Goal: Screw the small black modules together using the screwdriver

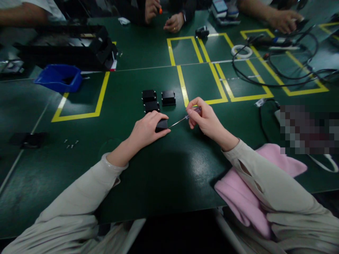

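Note:
My left hand is closed around a small black box on the green table, thumb and fingers on opposite sides. In my right hand is a screwdriver with a clear purplish handle, held nearly level. Its thin shaft points left and the tip meets the box's right end, near my left thumb. Just beyond my left hand lie similar black boxes: one at the back, one partly behind my fingers, and one to the right. Small metal screws show at their corners.
Several loose screws and a black part lie at left. Behind them are a blue bin and black trays. Cables and a white ring are at right, with pink cloth under my right sleeve. Co-workers' hands are opposite.

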The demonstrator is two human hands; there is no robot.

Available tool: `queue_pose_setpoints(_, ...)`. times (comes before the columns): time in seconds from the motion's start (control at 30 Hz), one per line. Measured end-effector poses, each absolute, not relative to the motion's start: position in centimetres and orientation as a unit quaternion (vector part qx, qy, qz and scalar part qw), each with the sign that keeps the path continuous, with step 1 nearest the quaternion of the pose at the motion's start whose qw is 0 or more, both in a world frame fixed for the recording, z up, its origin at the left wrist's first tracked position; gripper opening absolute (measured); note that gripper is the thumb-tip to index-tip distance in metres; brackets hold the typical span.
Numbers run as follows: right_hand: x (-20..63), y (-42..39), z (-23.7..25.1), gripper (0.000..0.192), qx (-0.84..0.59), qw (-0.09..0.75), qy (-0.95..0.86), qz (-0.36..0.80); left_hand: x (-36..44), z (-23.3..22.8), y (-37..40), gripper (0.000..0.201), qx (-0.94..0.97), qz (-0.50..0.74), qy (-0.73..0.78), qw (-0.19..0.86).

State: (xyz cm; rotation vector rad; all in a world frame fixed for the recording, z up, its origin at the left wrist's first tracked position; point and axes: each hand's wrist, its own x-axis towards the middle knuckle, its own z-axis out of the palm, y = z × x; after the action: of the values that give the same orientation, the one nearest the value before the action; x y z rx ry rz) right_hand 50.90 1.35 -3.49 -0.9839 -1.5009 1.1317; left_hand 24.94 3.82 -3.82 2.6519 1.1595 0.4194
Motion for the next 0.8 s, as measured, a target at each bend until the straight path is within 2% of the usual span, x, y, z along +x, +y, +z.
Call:
queue_pose_setpoints(0.1, 50.84, 1.30, -3.44, 0.029, -0.405, 0.491, -0.613, 0.467, 24.95, -3.85, 3.83, 0.040, 0.902, 0.143, 0.394, 0.106)
queue_pose_setpoints(0.27, 50.88, 1.35, -3.35, 0.041, -0.413, 0.482, -0.618, 0.464, 24.98, -3.85, 3.81, 0.040, 0.902, 0.142, 0.395, 0.102)
queue_pose_setpoints(0.43, 50.87, 1.33, -3.23, 0.031, -0.406, 0.490, -0.609, 0.474, 25.00, -3.72, 3.78, 0.040, 0.903, 0.136, 0.395, 0.103)
queue_pose_setpoints(0.67, 50.80, 1.32, -3.21, 0.040, -0.420, 0.483, -0.612, 0.464, 25.07, -3.55, 3.67, 0.039, 0.898, 0.135, 0.403, 0.113)
queue_pose_setpoints(0.8, 50.83, 1.26, -3.13, 0.030, -0.415, 0.482, -0.610, 0.471, 25.01, -3.64, 3.71, 0.040, 0.899, 0.139, 0.399, 0.112)
